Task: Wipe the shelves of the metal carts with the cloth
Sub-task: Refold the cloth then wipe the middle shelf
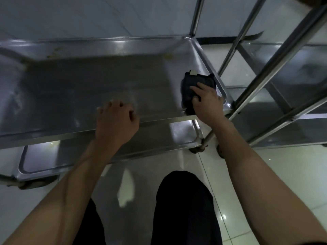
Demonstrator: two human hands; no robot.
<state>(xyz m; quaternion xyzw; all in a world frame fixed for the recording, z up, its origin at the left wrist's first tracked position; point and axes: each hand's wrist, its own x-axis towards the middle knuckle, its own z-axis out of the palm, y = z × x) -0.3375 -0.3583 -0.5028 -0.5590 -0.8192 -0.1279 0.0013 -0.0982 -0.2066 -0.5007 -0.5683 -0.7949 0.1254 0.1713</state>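
A steel cart shelf [92,85] with a raised rim fills the upper left. A dark folded cloth [192,82] with a pale tag lies in the shelf's near right corner. My right hand [207,101] lies on top of the cloth, with the fingers spread across it and pressing it down. My left hand [116,119] hovers over the shelf's front rim with loosely curled fingers and holds nothing. A lower shelf [42,158] of the same cart shows beneath the front rim.
A second metal cart [283,82] with slanting posts stands close on the right. Yellowish stains [54,53] mark the shelf's far rim. A caster wheel [194,149] sits below the corner. Glossy floor tiles [274,174] and my dark trouser legs [184,209] fill the bottom.
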